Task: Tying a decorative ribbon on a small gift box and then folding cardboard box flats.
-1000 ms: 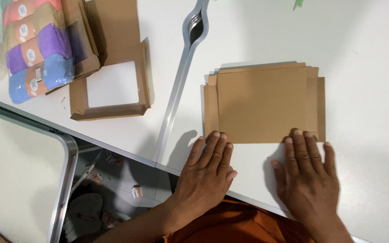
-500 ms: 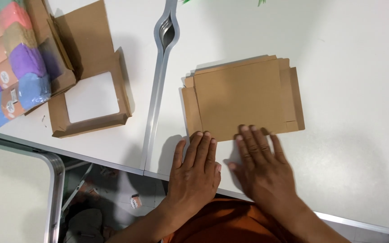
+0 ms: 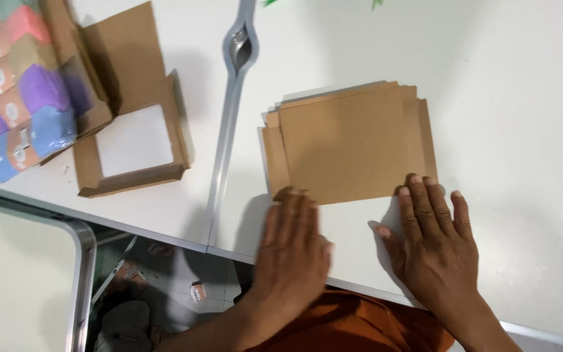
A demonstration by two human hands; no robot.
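Both hands flat, fingers spread: your left hand (image 3: 292, 251) and right hand (image 3: 433, 244) had closed in on cardboard blank's (image 3: 350, 146) near edge on desk (image 3: 522, 130).

I see a white table (image 3: 522, 130) — a flat brown cardboard stack (image 3: 350, 143) lies on it just beyond my fingertips (image 3: 418, 189). Farther left of my fingers sit an open cardboard frame (image 3: 131, 140) and a box of coloured rolls (image 3: 24, 98) — a grey metal seam (image 3: 226, 130) between.
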